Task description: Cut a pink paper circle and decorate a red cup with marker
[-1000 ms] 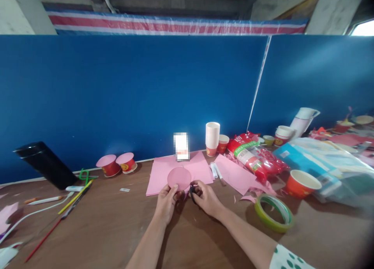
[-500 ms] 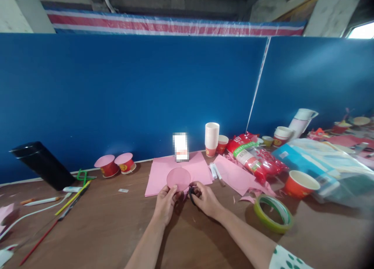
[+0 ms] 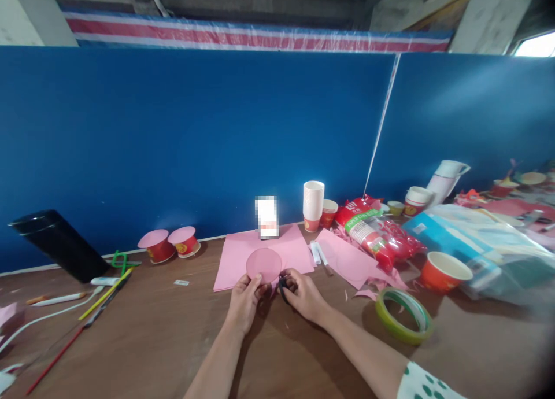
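Bit of a mess on the left of the worktop (image 3: 173, 347): a cable (image 3: 47, 317), a red stick (image 3: 56, 358), a flask (image 3: 60, 248) and a yellow stick (image 3: 105, 295) are all being seen lying or standing around. Moving along, two red cups (image 3: 161, 252) are being topped with pink rounds (image 3: 153, 239), pretty close to the blue panel (image 3: 173, 127).

Around the middle, a pink disc (image 3: 263, 263) is being pinched at its lower edge by the left hand (image 3: 243, 302), right in front of some pink sheets (image 3: 232, 257). Whether the sheets are being touched by it can't really be told. Just right of that, black scissors (image 3: 282, 290) are being gripped by the right hand (image 3: 302, 296), fingers curled round the handle. The blades are mostly being hidden, so no telling whether any paper is being cut.

Further right, a tall cup stack (image 3: 313, 201) is being stood near the panel, a small cup (image 3: 328, 215) just beside it. A red bag (image 3: 373, 232) is being seen past those, then a tape roll (image 3: 385, 324) near the right forearm, and finally an orange cup (image 3: 443, 274) is being backed by a clear bag (image 3: 515, 248).
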Demonstrator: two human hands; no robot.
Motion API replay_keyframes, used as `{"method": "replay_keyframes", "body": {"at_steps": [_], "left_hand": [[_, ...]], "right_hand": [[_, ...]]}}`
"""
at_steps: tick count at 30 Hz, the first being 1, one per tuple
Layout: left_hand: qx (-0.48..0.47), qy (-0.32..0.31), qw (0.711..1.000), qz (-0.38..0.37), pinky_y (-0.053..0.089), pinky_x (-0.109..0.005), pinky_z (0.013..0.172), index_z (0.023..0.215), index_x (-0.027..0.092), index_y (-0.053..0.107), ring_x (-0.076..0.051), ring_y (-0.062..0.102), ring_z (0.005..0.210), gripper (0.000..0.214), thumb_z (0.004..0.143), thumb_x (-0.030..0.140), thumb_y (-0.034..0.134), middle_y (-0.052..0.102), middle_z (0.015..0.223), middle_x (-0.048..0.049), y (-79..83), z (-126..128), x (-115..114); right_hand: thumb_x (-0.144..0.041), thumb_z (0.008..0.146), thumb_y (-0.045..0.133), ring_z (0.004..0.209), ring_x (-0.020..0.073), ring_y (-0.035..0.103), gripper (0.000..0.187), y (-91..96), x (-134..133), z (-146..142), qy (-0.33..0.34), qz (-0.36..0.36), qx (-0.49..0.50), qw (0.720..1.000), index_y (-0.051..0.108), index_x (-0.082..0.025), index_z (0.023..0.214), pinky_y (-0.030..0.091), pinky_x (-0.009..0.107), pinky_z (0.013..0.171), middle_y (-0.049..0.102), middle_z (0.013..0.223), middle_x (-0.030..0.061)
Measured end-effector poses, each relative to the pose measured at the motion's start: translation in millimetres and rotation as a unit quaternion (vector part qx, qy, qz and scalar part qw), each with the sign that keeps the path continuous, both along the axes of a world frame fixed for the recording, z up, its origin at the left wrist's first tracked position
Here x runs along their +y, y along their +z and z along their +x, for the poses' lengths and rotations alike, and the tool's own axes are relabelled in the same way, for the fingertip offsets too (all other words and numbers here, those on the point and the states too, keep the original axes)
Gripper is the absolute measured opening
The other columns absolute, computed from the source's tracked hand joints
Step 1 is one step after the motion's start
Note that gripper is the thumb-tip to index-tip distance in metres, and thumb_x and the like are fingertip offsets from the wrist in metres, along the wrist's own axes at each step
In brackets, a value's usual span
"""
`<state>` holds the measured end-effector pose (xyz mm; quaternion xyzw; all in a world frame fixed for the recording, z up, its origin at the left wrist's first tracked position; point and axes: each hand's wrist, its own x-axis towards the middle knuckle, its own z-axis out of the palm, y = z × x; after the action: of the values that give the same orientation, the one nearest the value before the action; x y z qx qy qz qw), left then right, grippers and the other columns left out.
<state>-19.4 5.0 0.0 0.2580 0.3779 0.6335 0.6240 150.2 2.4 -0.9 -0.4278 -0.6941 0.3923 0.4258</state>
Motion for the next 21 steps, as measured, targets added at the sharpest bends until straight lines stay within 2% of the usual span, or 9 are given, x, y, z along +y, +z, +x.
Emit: {"method": "replay_keyframes", "body": {"at_steps": [21], "left_hand": [[-0.003,-0.003,1.0,-0.011,0.054,-0.017,0.059,0.078,0.012,0.066,-0.008,0.063,0.057,0.037,0.054,0.028,0.089,0.07,0.07,-0.0009,0.7,0.3,-1.3]], "right_hand": [[-0.021,0.085,0.058,0.062,0.0133,0.056,0.024,-1.8,0.7,-0.1,-0.003,0.003,-0.004,1.0,0.061,-0.015,0.108,0.042,0.022,0.055,0.061,0.07,-0.0005]]}}
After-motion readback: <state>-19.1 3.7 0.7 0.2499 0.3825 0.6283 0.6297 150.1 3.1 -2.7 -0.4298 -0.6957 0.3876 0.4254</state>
